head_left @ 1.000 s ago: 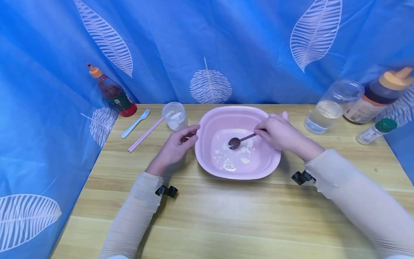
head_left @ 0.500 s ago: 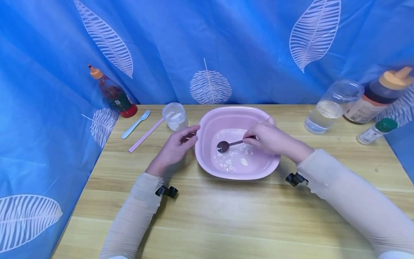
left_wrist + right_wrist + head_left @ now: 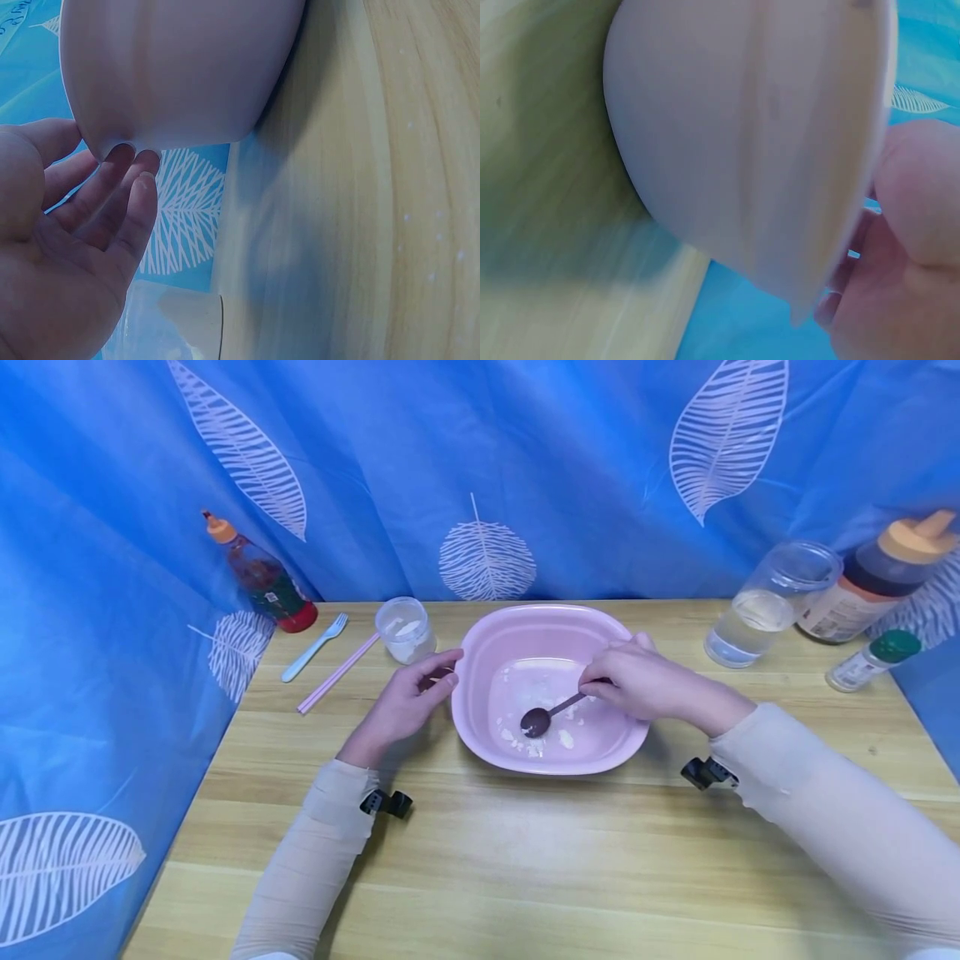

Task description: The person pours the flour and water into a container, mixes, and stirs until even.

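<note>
A pink basin (image 3: 550, 766) stands on the wooden table, with white flakes and clumps (image 3: 566, 739) scattered on its wet-looking floor. My right hand (image 3: 637, 681) reaches over the right rim and pinches the handle of a dark brown spoon (image 3: 536, 722). The spoon's bowl is low inside the basin, among the flakes. At the left rim, my left hand (image 3: 401, 706) rests its fingertips against the edge, fingers loosely bent. In the left wrist view, the fingertips touch the rim from outside. The right wrist view shows the basin's outer wall (image 3: 727, 127) hiding the spoon.
A clear cup with white contents (image 3: 407, 631), pink chopsticks (image 3: 337, 675), a blue fork (image 3: 315, 647) and a red sauce bottle (image 3: 266, 581) are to the left. A water jar (image 3: 757, 614), a dark sauce bottle (image 3: 862, 585) and a green-capped shaker (image 3: 872, 662) stand right. A blue curtain (image 3: 360, 468) hangs behind.
The spoon's bowl has swept left across the basin, then back right and nearer to me, with the right hand following. The flakes have shifted slightly. My left hand has stayed at the rim.
</note>
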`<state>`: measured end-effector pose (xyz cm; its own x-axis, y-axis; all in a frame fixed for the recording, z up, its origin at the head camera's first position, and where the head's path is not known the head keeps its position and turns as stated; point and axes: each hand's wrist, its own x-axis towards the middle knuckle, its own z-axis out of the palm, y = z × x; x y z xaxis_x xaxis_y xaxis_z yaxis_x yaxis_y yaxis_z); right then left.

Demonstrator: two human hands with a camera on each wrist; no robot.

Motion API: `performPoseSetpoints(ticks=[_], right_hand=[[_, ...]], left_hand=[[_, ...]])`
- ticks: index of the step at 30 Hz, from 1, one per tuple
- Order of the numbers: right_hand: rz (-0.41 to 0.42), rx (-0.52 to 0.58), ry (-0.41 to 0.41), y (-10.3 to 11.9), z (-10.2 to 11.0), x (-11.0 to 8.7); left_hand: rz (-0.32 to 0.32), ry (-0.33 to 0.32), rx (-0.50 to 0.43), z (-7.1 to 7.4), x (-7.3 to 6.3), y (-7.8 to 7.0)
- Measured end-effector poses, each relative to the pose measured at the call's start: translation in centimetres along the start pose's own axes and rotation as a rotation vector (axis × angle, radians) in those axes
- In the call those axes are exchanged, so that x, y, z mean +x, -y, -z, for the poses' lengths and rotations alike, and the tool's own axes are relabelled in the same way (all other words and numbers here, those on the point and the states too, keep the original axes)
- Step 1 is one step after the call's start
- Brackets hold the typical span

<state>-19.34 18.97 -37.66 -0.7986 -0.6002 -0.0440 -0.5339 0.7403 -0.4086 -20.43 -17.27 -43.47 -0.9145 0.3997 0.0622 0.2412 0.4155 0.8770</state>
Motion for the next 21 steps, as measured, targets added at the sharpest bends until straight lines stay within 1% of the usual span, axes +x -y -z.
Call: performPoseSetpoints(ticks=[8,13,17,21], right_hand=[[0.008,-0.094,0.005,-0.9,1.1,-1.2],[0.018,-0.076,-0.01,-0.8,0.9,-1.0],[-0.024,-0.061,-0.041,-0.5,-0.2,-0.1],[-0.092,-0.077,-0.073,-0.4,-0.9,0.7]], left_hand=[[0.002,-0.002,-0.002,0.1,-0.1,-0.1],[0.004,-0.006,-0.003,0.2,-0.2,-0.2],[-0.008,-0.003,-0.005,0.2,-0.1,-0.2],[-0.009,0.003,-0.007,0.2,-0.1,-0.3]])
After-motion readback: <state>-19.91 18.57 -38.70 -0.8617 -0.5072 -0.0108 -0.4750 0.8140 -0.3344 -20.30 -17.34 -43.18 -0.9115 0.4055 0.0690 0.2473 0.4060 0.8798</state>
